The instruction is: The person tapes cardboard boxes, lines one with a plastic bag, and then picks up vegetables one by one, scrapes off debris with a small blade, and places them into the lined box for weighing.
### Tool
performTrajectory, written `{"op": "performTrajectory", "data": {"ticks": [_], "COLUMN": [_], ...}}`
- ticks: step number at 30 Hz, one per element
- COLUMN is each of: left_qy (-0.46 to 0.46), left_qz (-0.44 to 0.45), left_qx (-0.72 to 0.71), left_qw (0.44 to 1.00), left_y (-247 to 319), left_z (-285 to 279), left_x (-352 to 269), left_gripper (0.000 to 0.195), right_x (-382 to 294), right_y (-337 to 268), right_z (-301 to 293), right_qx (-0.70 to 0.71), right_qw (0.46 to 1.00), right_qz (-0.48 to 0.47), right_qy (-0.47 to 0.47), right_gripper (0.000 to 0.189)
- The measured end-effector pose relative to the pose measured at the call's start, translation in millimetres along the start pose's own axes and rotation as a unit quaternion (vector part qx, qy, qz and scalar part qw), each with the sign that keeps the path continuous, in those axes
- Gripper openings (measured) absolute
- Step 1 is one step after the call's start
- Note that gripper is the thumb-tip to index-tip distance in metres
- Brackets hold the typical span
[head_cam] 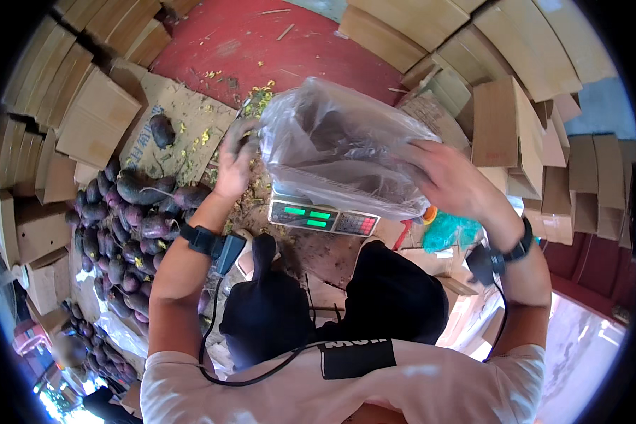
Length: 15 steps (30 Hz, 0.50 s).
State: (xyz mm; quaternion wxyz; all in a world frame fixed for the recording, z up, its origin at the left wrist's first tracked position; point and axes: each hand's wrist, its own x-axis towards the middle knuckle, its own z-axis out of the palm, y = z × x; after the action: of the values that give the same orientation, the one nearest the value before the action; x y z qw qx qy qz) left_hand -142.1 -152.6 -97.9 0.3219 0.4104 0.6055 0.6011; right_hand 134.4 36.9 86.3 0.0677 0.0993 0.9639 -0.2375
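A box lined with clear plastic film (344, 153) rests on a digital scale (323, 216) whose green displays are lit. Inside the film I see no produce. My right hand (434, 172) lies over the box's right side, its fingers on the film at the rim. At the box's left side is my left hand (238, 156), fingers apart and bent near the film's edge; whether they touch it is unclear. Both wrists wear black straps with small devices. A large heap of dark purple root vegetables (130, 233) lies on the left, and a single root (162, 131) sits apart on flattened cardboard (191, 114).
Stacked cardboard boxes (524, 47) stand along the right and more boxes (98, 119) along the left. Red flooring (275, 47) with scraps lies beyond the scale. A green plastic bag (448, 231) and an orange tape roll (430, 214) are near my right forearm. Another person (69, 350) is at lower left.
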Motion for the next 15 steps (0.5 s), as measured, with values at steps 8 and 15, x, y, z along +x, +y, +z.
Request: {"op": "performTrajectory", "data": {"ticks": [8,15], "left_qy": [-0.182,-0.188], "left_qz": [0.038,0.131], "left_qx": [-0.119,-0.029], "left_qw": [0.975,0.973], "left_y": [40.7,19.7], "left_z": [54.7,64.6], "left_x": [21.3,7.8], "left_gripper": [0.064,0.069], "right_x": [133.4,134.2], "right_y": [80.0,124.3], "right_z": [127.6,169.8], "right_qx": [-0.173,-0.036], "right_qw": [0.81,0.899], "right_qz": [0.15,0.113], "right_qy": [-0.54,-0.421], "right_gripper": [0.048,0.048]}}
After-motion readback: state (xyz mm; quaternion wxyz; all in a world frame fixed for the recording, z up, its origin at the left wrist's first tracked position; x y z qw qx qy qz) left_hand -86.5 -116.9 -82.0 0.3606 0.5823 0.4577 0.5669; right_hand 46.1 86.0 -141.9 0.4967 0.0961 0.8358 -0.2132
